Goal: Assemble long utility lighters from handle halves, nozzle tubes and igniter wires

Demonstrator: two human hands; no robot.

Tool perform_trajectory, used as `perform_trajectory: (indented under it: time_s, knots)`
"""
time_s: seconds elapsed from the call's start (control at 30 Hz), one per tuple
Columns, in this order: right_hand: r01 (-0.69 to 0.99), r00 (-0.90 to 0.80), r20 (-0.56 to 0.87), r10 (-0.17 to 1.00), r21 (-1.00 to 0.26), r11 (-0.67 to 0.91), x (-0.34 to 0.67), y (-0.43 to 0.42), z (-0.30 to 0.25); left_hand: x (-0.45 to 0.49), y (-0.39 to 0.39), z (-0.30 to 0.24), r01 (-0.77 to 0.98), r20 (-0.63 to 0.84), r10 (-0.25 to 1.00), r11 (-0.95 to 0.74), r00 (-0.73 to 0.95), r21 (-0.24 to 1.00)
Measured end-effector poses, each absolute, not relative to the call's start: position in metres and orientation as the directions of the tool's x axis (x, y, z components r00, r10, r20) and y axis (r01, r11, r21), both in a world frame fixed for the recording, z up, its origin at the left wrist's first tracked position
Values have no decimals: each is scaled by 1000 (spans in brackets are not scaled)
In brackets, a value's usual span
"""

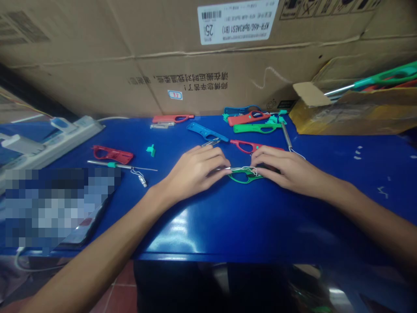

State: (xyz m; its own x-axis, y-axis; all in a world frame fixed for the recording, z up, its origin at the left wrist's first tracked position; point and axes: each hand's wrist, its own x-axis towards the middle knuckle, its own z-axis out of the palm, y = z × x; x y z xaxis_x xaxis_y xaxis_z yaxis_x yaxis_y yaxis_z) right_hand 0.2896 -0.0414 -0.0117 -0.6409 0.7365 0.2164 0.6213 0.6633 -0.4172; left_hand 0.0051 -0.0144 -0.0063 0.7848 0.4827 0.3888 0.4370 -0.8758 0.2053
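Note:
In the head view, my left hand (198,167) is closed in a pinch on the end of a thin metal tube (239,168). My right hand (286,167) has its fingers closed around a green lighter casing half (240,179), which lies low over the table beneath the tube. A thin white wire runs along the tube towards the right fingertips. Just beyond the hands are a blue casing half (208,131) and a red casing half (243,145), the latter partly hidden by my right hand. The inside of the green casing is mostly covered by my fingers.
A red casing half (114,154), a metal rod with wire (122,165) and a green trigger piece (151,150) lie left. More casings (257,128) lie at the back. A power strip (61,141) stands left; a cardboard box (355,113) holding lighters stands right, before a large carton (97,52).

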Motion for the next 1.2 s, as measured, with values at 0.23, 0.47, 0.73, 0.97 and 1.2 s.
perform_trajectory:
  time_s: [0.23, 0.47, 0.73, 0.97, 1.2]
  knots:
    - [636, -650, 187, 737, -398, 662, 290, -42, -12, 6, -15, -14, 393, 393, 510, -854, 765, 341]
    - [649, -650, 195, 734, -360, 670, 288, -44, -14, 8, -17, -14, 348, 393, 501, -849, 771, 399]
    - [655, -652, 197, 732, -341, 674, 285, -46, -10, 7, -16, -13, 347, 390, 495, -852, 776, 392]
    - [649, -646, 235, 727, -334, 684, 280, -50, -7, 8, -17, -12, 329, 388, 485, -854, 783, 403]
    - [616, -660, 315, 682, -291, 732, 277, -51, -8, 6, -17, -12, 310, 377, 482, -847, 791, 432]
